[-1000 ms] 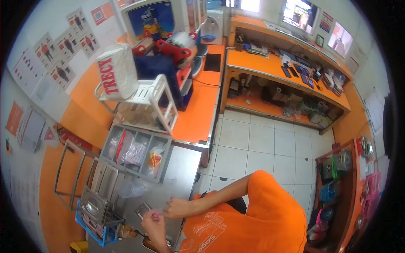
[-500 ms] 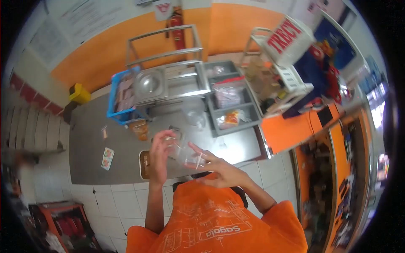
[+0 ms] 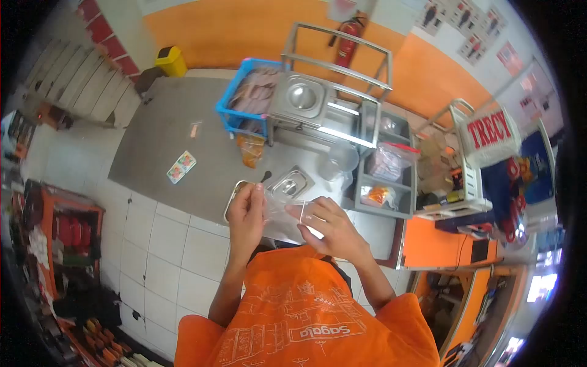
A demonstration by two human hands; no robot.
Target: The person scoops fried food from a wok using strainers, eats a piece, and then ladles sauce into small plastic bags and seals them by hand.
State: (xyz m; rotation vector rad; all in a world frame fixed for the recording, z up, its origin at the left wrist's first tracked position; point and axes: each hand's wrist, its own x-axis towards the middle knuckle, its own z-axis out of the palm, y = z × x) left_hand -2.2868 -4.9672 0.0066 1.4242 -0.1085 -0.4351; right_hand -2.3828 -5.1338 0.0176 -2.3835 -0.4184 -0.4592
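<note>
A thin, clear plastic bag [image 3: 278, 214] is stretched between my two hands above the near edge of the metal table. My left hand [image 3: 246, 214] pinches its left side with the fingers together. On the other side, my right hand [image 3: 333, 227] has curled fingers on the bag, some seen through the film; their exact grip is hard to make out. Just beyond the hands lies a steel pan lid [image 3: 291, 183]. A steel pan [image 3: 234, 200], partly hidden by my left hand, sits at the table edge. A dark spoon-like handle [image 3: 266, 176] shows between them.
Farther back stand a blue basket [image 3: 228, 116] of packed items, a steel rack [image 3: 342, 131] and clear plastic containers [image 3: 341, 159]. A grey divided tray [image 3: 391, 213] holds bags. An orange-brown packet [image 3: 249, 150] and a printed card [image 3: 181, 167] lie leftward.
The view has swung, so the table things appear farther right. My left hand has closed from spread fingers onto the bag, and my right fingers have curled in. The bag is now stretched between them.
</note>
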